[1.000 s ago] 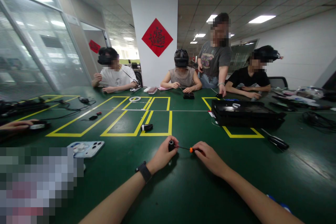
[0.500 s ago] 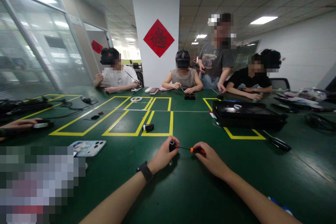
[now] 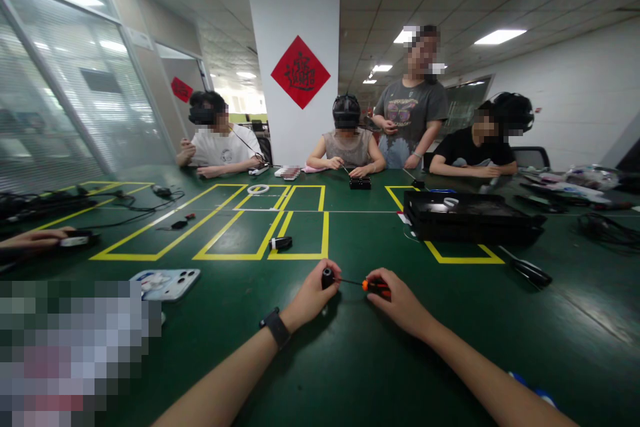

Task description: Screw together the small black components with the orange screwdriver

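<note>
I saw a screwdriver [image 3: 368, 285], its handle black and orange, held in the right fingers [image 3: 382, 273], the thin dark shaft running nearly level leftward. It pointed at a stubby black cylindrical piece [image 3: 327, 278] in the left fingers [image 3: 333, 267], round end showing. I couldn't tell whether the tip touched it.

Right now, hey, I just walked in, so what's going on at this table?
The camera wearer's left hand holds a small black piece, and the right hand holds an orange-and-black screwdriver, its shaft pointing toward that piece. I can't tell exactly where the tip ends. Across the green table, a seated person in a headset holds a thin tool by a black block. Another person stands nearby.
</note>
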A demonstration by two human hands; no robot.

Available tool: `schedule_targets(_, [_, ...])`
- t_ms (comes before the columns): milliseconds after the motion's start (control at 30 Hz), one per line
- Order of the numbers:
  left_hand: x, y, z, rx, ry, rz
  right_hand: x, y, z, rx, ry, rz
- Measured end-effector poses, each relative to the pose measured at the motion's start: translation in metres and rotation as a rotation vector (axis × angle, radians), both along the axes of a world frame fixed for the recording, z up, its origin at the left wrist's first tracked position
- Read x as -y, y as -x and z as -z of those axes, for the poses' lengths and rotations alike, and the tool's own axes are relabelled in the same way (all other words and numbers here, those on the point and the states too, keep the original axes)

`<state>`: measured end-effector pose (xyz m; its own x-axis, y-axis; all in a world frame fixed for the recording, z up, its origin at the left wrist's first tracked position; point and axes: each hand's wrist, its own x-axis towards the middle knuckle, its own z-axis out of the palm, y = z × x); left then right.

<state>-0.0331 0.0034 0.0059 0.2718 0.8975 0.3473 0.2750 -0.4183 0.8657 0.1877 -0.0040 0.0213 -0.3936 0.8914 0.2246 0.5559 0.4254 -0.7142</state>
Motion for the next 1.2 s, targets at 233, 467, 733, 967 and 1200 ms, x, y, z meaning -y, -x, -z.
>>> schedule_targets(233, [-0.0012,0.0001,0.0016,0.003,-0.008,-0.006,-0.0014,-0.0008,0.0017,0.000,-0.029,-0.028])
schedule_targets(467, [-0.0008,-0.0002,0.0020,0.009,0.005,-0.006,-0.0021,-0.0005,0.0032,-0.003,-0.026,-0.034])
schedule_targets(733, [-0.0002,0.0002,0.0004,0.002,-0.001,-0.006,-0.0009,0.0012,0.0032,0.014,-0.026,0.004])
schedule_targets(967, [0.0009,-0.0008,-0.0008,0.013,0.017,0.000,0.0011,-0.0003,-0.0039,0.033,-0.016,-0.014])
schedule_targets(1200, [0.0008,0.0002,-0.0015,0.014,0.019,-0.017,0.0004,-0.0038,-0.0056,0.029,0.001,0.003])
